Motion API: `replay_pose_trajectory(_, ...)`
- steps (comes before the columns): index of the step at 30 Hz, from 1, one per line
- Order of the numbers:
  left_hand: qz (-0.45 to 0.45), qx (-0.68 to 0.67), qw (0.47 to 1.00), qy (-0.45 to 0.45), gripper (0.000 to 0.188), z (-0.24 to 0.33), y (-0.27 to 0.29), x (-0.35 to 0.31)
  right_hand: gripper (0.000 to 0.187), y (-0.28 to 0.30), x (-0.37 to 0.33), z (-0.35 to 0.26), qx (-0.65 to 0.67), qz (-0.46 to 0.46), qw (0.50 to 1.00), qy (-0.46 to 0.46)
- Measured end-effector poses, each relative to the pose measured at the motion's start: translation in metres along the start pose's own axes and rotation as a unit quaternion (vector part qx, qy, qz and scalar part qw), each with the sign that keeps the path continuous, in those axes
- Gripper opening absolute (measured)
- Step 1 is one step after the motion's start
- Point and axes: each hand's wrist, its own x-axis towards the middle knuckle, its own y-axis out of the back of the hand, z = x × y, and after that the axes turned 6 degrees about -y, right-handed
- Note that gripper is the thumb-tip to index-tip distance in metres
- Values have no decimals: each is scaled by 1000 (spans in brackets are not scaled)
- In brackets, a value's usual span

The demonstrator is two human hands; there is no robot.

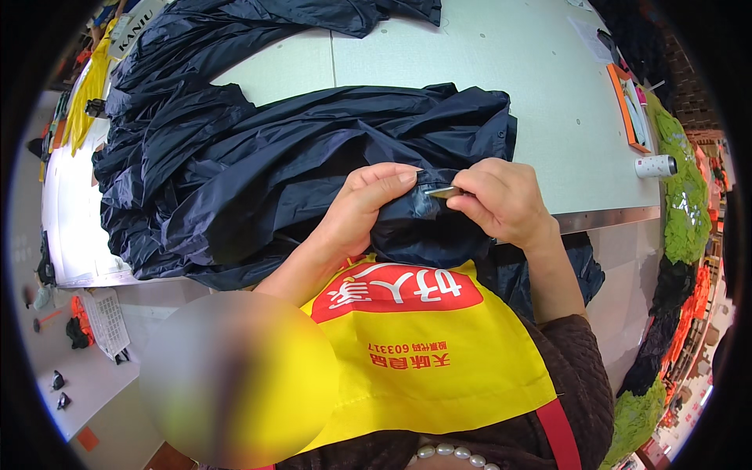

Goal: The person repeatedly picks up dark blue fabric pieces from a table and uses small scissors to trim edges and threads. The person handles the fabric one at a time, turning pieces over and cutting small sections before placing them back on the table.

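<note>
hands at navy garment edge, seemingly

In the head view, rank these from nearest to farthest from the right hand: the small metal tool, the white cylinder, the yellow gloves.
1. Small metal tool: pinched in the right hand itself, against the dark navy garment.
2. White cylinder: on the table's right edge.
3. Yellow gloves: far left, beyond the garment.

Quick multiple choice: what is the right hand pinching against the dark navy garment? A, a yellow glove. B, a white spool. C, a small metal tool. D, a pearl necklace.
C: the right hand pinches a small silvery metal tool at a fold of the navy garment, which the left hand grips beside it.
</note>
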Motion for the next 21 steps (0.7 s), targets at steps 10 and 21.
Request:
replay_pose_trajectory(10,-222,343,911,-51,30,7,9,5,35,-7,19,-10,289,-136,917,-238)
replay_pose_trajectory(21,196,922,329,-48,83,166,228,49,15,-26,58,28,102,13,945,-310)
